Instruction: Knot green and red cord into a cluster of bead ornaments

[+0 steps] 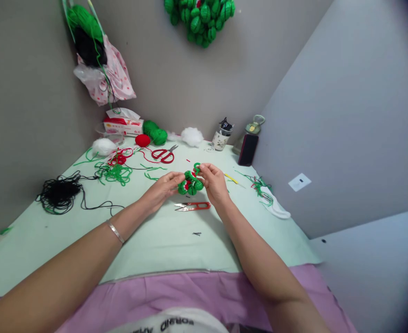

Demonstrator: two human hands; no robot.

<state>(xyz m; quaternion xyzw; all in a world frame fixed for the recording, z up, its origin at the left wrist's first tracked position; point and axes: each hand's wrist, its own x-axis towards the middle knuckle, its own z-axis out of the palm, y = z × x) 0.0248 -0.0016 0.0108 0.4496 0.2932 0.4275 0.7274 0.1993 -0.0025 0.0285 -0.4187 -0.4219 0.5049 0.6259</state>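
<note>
Between my two hands, above the pale green table, is a small crocheted piece (pixel 191 184) of green balls with red and white parts. My left hand (pixel 164 187) pinches its left side between thumb and fingers. At its upper right, my right hand (pixel 213 181) has its fingertips closed on a green loop of the same piece. Just below lies a pair of thread snips (pixel 194 206) with orange-red handles, touched by neither hand. A few short dark yarn scraps (pixel 197 234) rest nearer to me.
Red-handled scissors (pixel 163 155), a red yarn ball (pixel 142 140) and green yarn (pixel 155 133) lie farther back. Black yarn (pixel 60 192) tangles at left. A yellow crochet hook (pixel 231 179), a phone (pixel 248 149) and a cup (pixel 221 138) are at right. Walls enclose the table.
</note>
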